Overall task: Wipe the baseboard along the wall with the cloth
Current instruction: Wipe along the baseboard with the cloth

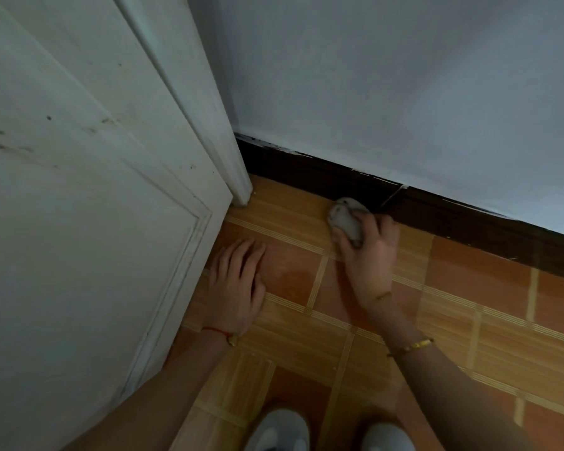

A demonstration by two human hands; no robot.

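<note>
Two pale shoe toes (326, 432) poke in at the bottom edge of the view, planted on the orange and tan tiled floor (469, 320). Between them and the wall, both forearms reach forward.

Up ahead, the right hand (368, 255) has its fingers curled round a small bunched grey-white cloth (347, 219), thumb on the near side of the wad, and presses it against the lower part of the dark brown baseboard (437, 219) where that strip meets the floor. A thin gold chain sits at the wrist, and a gold bangle (411, 346) rings the forearm further back.

To its left, well apart from the cloth, the left hand (238, 284) lies flat on a reddish tile with fingers straight and spread a little, palm down, holding nothing. A red string bracelet (220, 333) with a small gold piece circles that wrist.

Outward from there, the baseboard runs along the foot of the pale grey-blue wall (404, 92), slanting from the corner at the upper left down toward the right edge of the view. Its top line shows ragged flecks of pale paint. A white panelled door (79, 222), scuffed with dark specks, fills the left side, just beside the left hand, and its white frame moulding (238, 177) comes down to the floor at the corner where the baseboard begins.
</note>
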